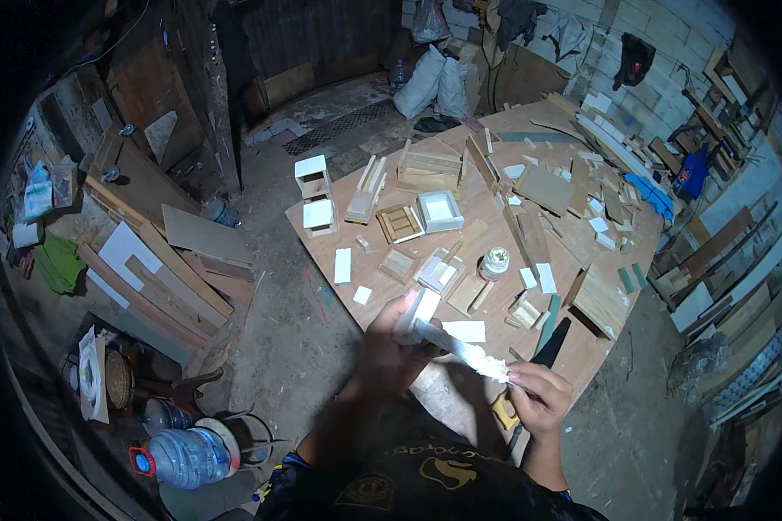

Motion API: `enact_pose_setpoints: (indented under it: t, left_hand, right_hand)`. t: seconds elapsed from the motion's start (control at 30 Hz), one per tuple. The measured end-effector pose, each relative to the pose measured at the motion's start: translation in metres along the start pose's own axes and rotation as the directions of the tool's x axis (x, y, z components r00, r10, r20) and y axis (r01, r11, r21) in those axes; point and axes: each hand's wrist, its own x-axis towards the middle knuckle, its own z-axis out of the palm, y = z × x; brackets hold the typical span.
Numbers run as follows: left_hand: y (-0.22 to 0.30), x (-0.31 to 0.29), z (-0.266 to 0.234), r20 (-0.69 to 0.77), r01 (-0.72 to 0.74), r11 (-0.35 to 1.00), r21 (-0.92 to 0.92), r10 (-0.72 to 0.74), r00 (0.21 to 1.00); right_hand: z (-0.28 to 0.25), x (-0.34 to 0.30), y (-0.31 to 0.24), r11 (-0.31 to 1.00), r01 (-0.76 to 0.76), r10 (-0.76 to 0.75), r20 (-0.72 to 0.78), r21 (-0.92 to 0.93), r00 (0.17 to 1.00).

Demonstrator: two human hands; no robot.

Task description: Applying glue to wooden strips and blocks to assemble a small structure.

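Note:
My left hand (387, 346) is closed round a small white block-like piece (421, 314), held up over the near edge of the table. A bright white strip (465, 349) with a ragged far end runs from that piece toward my right hand (540, 395). The fingers of my right hand pinch at the ragged end; glare hides what the strip is made of. Below and beside my right hand lies a handsaw with a dark blade (551, 344) and a yellow handle (503, 411). A flat white rectangle (463, 332) lies on the table just beyond the strip.
The wooden table (339, 227) bears small wooden boxes, a white square tray (440, 211), an open jar (493, 263), a wooden box (598, 300) and many offcuts. A blue water bottle (187, 456) stands at lower left. Boards (161, 286) lean at the left.

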Motion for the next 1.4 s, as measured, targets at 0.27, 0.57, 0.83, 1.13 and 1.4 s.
enact_pose_setpoints:
  t: [0.27,0.57,0.83,1.13,1.4]
  left_hand:
    - [-0.003,-0.009,0.002,0.083,0.306,0.906,-0.294,-0.295,0.952]
    - [0.001,-0.010,0.006,0.144,0.458,0.584,-0.670,-0.503,0.852]
    - [-0.009,-0.018,0.004,0.418,0.459,-0.128,-0.879,-0.668,0.616]
    - [0.004,-0.006,0.014,-0.147,0.070,0.974,-0.215,-0.103,0.984]
    - [-0.007,-0.015,0.010,0.011,0.106,0.932,-0.348,-0.109,0.994]
  right_hand:
    - [-0.010,0.002,-0.004,0.975,0.127,-0.109,0.105,-0.180,0.988]
    - [-0.007,0.000,0.010,0.997,0.064,-0.064,-0.013,-0.054,0.998]
    - [-0.010,-0.002,0.016,0.987,0.046,-0.053,-0.040,-0.152,0.998]
    - [-0.010,0.000,0.012,0.995,0.081,-0.077,0.066,-0.057,0.995]
    - [-0.018,-0.005,0.012,0.995,0.095,-0.093,0.035,-0.040,0.995]
